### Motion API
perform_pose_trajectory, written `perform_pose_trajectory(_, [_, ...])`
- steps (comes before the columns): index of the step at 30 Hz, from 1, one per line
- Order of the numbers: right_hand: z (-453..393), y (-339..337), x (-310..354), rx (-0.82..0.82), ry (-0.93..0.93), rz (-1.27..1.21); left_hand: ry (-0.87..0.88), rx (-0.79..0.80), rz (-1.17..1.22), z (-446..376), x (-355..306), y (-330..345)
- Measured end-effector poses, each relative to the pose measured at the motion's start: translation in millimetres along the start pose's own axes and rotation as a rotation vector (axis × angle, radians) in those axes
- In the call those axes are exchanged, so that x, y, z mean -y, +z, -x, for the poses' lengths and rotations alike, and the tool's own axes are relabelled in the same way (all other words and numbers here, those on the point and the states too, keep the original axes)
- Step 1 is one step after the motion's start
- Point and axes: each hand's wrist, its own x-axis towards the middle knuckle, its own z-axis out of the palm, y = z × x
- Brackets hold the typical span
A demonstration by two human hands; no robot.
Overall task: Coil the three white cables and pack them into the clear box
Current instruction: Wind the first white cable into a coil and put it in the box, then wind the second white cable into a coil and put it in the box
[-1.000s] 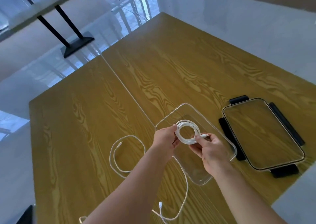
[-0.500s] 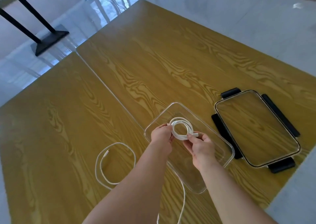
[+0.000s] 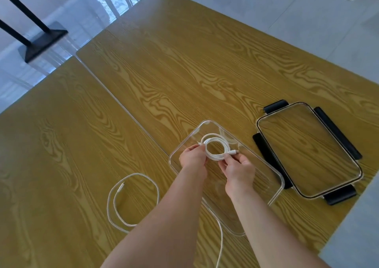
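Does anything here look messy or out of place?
Nothing damaged or spilled. Both hands hold one coiled cable over the clear box; a loose cable lies uncoiled on the table, left of it.

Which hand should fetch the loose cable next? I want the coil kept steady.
Left hand, probably: the loose cable lies on its side of the box. The right hand pinches the coil at its plug and could lower it in.
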Motion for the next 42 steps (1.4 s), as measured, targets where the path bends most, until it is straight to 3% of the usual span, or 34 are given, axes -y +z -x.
perform_pose_trajectory(6, [2,-5,3,-0.007,0.01,0.043,0.078,-0.036,-0.16,-5,8,-9])
perform_pose_trajectory(22, [13,-15,11,0.139,0.124,-0.018,0.071,0.012,-0.184,-3,1,-8])
perform_pose_trajectory(27, [24,-17,20,0.195,0.154,0.033,0.099,0.09,-0.155,10,-3,-20])
perform_pose_trajectory(34, [47,-36,37,0.279,0.173,0.06,0.17,0.285,0.075,59,-5,-76])
perform_pose_trajectory(42, [85,-43,37,0.414,0.149,0.131,0.227,0.266,0.175,84,9,-172])
